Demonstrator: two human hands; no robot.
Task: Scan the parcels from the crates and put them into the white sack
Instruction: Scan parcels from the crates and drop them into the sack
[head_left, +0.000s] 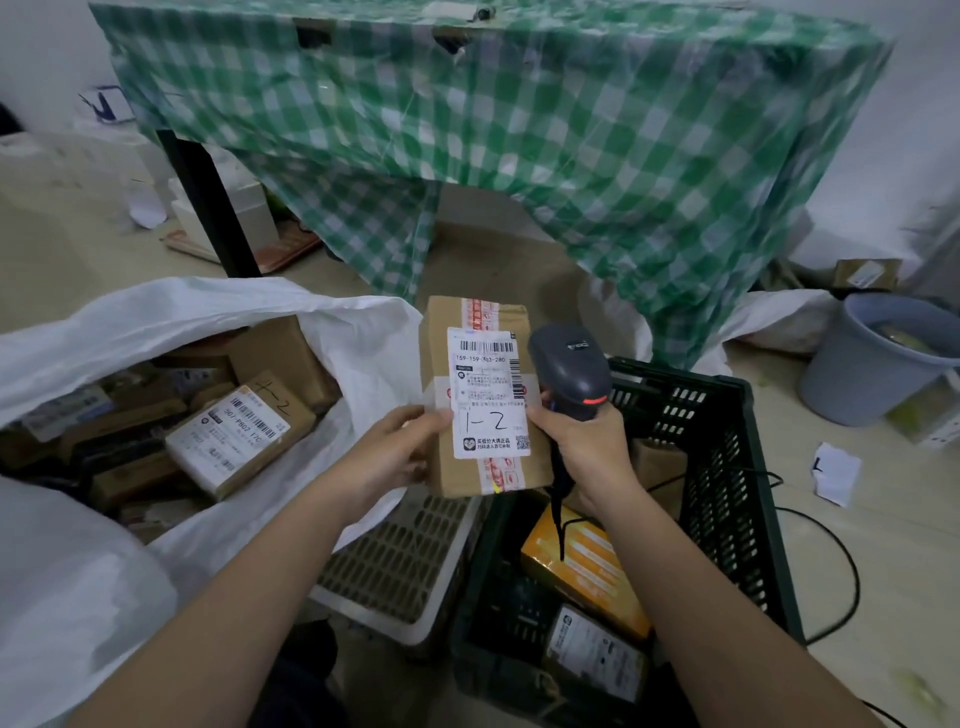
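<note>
At centre frame the left hand (400, 452) pinched the small brown cardboard parcel (480, 395) by its nine-o'clock edge, thumb over the label; it looked light, stiff and easy to grip at the sides. The right hand (587, 441) curled round the grey handheld scanner (569, 371). At nine o'clock the white woven sack (208, 306) held many boxes; at five o'clock the dark green plastic crate (727, 467) held several parcels.
</note>
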